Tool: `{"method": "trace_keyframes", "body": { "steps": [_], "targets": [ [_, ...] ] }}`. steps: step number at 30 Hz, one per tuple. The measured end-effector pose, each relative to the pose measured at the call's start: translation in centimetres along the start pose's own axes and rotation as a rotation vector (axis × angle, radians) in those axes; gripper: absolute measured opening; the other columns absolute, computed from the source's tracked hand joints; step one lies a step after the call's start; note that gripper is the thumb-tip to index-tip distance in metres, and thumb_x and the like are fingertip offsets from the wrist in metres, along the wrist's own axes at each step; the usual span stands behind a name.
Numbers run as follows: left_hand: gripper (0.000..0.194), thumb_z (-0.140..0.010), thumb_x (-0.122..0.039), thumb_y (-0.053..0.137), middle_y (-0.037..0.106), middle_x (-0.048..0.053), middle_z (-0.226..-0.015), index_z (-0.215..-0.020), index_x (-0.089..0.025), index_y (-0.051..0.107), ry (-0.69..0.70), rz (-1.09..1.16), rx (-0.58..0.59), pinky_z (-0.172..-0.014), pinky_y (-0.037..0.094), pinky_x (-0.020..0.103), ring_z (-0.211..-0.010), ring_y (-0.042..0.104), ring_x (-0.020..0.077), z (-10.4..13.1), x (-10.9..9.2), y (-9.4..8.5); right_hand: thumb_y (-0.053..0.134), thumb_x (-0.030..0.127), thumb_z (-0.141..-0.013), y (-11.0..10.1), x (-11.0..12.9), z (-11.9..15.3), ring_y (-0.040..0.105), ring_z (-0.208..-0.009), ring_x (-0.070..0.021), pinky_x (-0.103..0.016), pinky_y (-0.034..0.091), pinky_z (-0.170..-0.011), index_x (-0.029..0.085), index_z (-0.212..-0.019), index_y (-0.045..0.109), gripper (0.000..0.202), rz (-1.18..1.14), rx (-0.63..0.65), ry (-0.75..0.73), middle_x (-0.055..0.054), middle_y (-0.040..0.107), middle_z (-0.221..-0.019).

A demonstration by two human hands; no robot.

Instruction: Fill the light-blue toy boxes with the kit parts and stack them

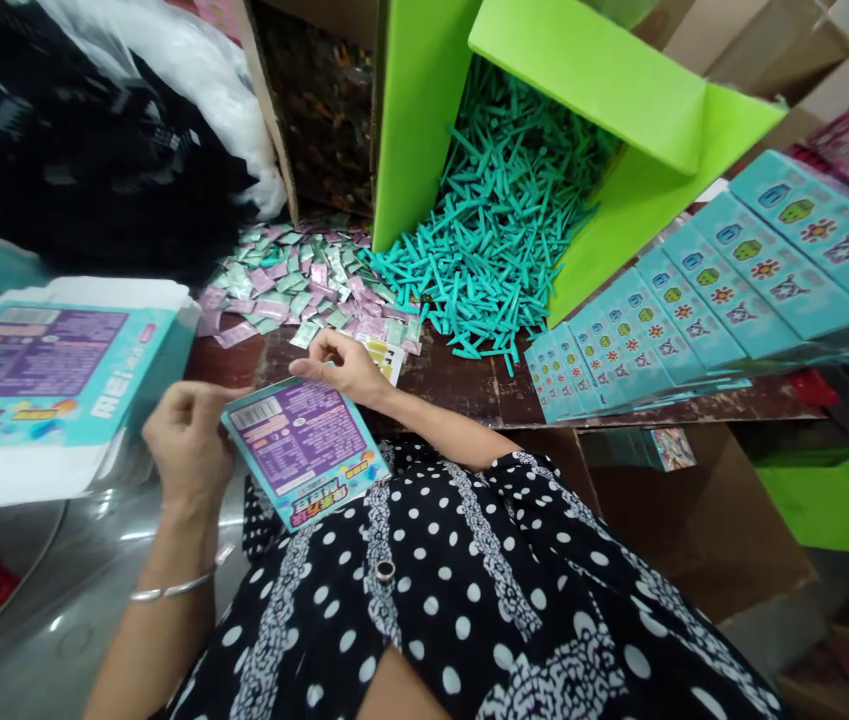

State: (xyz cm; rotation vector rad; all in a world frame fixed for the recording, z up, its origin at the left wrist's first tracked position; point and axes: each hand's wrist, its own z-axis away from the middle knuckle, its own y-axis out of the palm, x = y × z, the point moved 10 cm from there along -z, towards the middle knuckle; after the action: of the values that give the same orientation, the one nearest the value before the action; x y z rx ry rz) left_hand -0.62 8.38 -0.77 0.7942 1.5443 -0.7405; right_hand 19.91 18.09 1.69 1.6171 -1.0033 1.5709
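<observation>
A small flat turquoise-and-purple cardboard box (304,440), printed with a barcode and text, is tilted in front of my body, its lower end against the polka-dot clothing. My left hand (191,440) is closed at the box's upper left corner, fingers curled and a fingertip along the edge. My right hand (341,368) comes over the top edge, thumb and forefinger pinched there. The box's far end and what lies between the fingertips are hidden. Just beyond my right hand, a white sheet with yellow print (386,358) lies partly covered on the table.
Pink and green sachets (304,280) lie heaped on the dark table (469,385). Teal pen-like sticks (491,220) spill from a green box (420,110). Printed turquoise boxes (694,290) stand in a row at right. Larger flat boxes (41,370) are stacked at left, below black material (71,140).
</observation>
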Motion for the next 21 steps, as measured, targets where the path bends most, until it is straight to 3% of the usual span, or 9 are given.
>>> {"method": "trace_keyframes", "body": {
  "steps": [2,5,8,12,15,18,21],
  "targets": [
    [0.035,-0.07,-0.043,0.093,0.076,0.008,-0.084,-0.078,-0.02,0.068,-0.1,0.056,0.126,-0.066,0.054,0.031,-0.077,0.071,0.0212,-0.4,0.2,0.1,0.097,0.068,-0.076,0.7,1.3,-0.4,0.05,-0.078,-0.0116,-0.026,0.046,-0.077,0.022,-0.078,0.053,0.063,0.024,0.141,0.026,0.006,0.055,-0.078],
    [0.037,-0.061,-0.037,0.103,0.085,0.011,-0.098,-0.09,-0.02,0.085,-0.133,0.038,0.293,-0.07,0.059,0.034,-0.085,0.075,0.024,-0.2,-1.2,0.4,0.102,0.051,-0.075,2.2,3.4,-0.6,0.067,-0.1,-0.0162,-0.028,0.055,-0.095,0.02,-0.089,0.073,0.045,0.04,0.434,0.04,-0.001,0.077,-0.101],
    [0.04,-0.066,-0.043,0.101,0.088,0.012,-0.102,-0.098,-0.02,0.092,-0.118,-0.03,0.269,-0.075,0.062,0.039,-0.086,0.076,0.0255,0.5,-2.9,0.2,0.093,0.046,-0.087,3.1,4.6,-0.2,0.073,-0.12,-0.0204,-0.03,0.056,-0.107,0.022,-0.104,0.087,0.03,0.087,0.645,0.032,-0.005,0.084,-0.121],
    [0.037,-0.069,-0.045,0.099,0.087,0.009,-0.09,-0.094,-0.017,0.092,-0.087,0.01,0.086,-0.075,0.061,0.037,-0.077,0.074,0.0215,1.0,-4.1,-0.4,0.082,0.057,-0.099,3.3,5.5,-0.7,0.074,-0.117,-0.0192,-0.028,0.058,-0.104,0.023,-0.11,0.092,0.038,0.137,0.686,-0.018,-0.005,0.085,-0.122],
    [0.036,-0.071,-0.043,0.1,0.086,0.01,-0.088,-0.093,-0.015,0.092,-0.06,0.074,0.063,-0.069,0.058,0.034,-0.074,0.072,0.0195,0.8,-3.8,-0.3,0.081,0.068,-0.097,3.6,5.2,-0.8,0.074,-0.115,-0.0191,-0.027,0.058,-0.102,0.021,-0.108,0.092,0.049,0.15,0.697,-0.011,-0.005,0.085,-0.116],
    [0.033,-0.085,-0.048,0.093,0.086,0.01,-0.088,-0.095,-0.017,0.092,-0.026,0.071,0.136,-0.068,0.059,0.034,-0.075,0.073,0.0191,0.9,-3.3,-0.3,0.075,0.073,-0.1,3.5,5.1,-0.2,0.075,-0.112,-0.0192,-0.029,0.058,-0.102,0.023,-0.113,0.091,0.054,0.153,0.692,-0.053,-0.005,0.084,-0.112],
    [0.033,-0.094,-0.052,0.087,0.087,0.013,-0.114,-0.104,-0.021,0.092,0.074,0.07,0.294,-0.099,0.065,0.043,-0.108,0.081,0.0253,2.0,-3.1,0.2,0.063,0.067,-0.109,2.9,5.3,1.1,0.073,-0.122,-0.0195,-0.033,0.054,-0.114,0.026,-0.127,0.089,0.051,0.209,0.663,-0.139,-0.006,0.083,-0.123]
  ]
}}
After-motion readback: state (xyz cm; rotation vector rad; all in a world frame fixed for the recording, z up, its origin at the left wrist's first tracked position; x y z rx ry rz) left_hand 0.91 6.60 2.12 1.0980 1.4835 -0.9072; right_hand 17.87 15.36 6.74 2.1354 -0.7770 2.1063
